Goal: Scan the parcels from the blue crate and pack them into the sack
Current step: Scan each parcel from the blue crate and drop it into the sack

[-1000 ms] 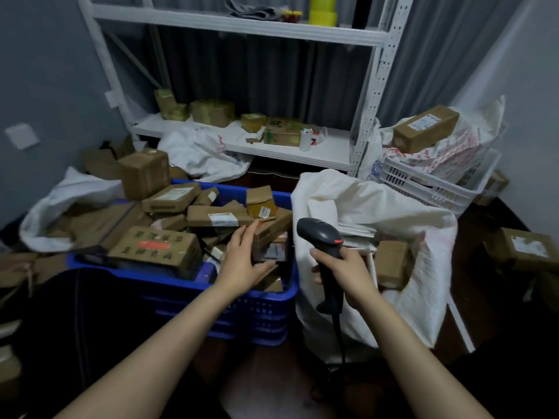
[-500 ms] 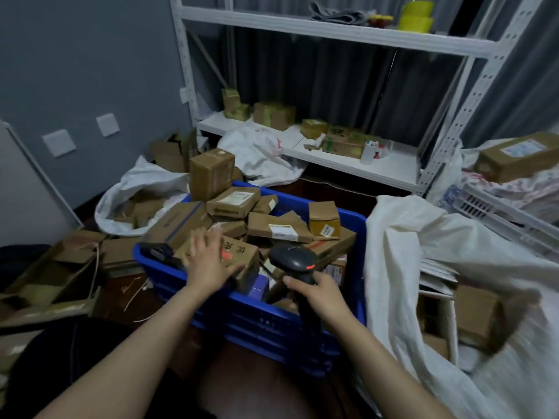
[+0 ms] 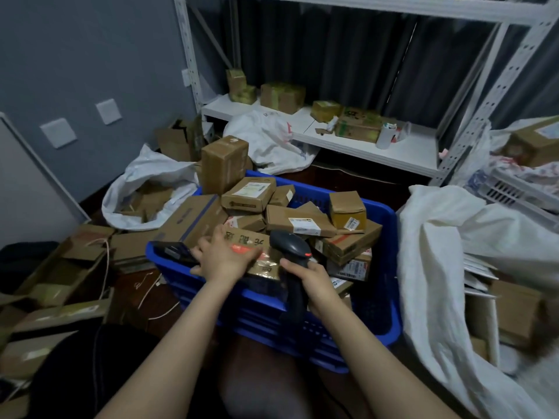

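A blue crate [image 3: 378, 313] in front of me is heaped with brown cardboard parcels. My left hand [image 3: 225, 257] lies over a flat brown parcel [image 3: 264, 267] with red print at the crate's near edge, fingers curled over its far side. My right hand [image 3: 316, 282] grips a black handheld scanner [image 3: 290, 246] just right of that parcel, its head aimed at it, and a red glow falls on the parcel and my left hand. The open white sack [image 3: 438, 267] stands to the right of the crate with a few boxes [image 3: 517, 309] inside.
A white metal shelf [image 3: 363, 146] with small boxes stands behind the crate. Another white sack [image 3: 145, 189] holding cardboard lies at the back left. Flattened cartons [image 3: 60, 267] and loose cords cover the floor on the left. A white crate [image 3: 514, 192] sits at the far right.
My view swung left from the sack to the crate. My left hand moved from the crate's right side onto the red-printed parcel, and my right hand brought the scanner beside it.
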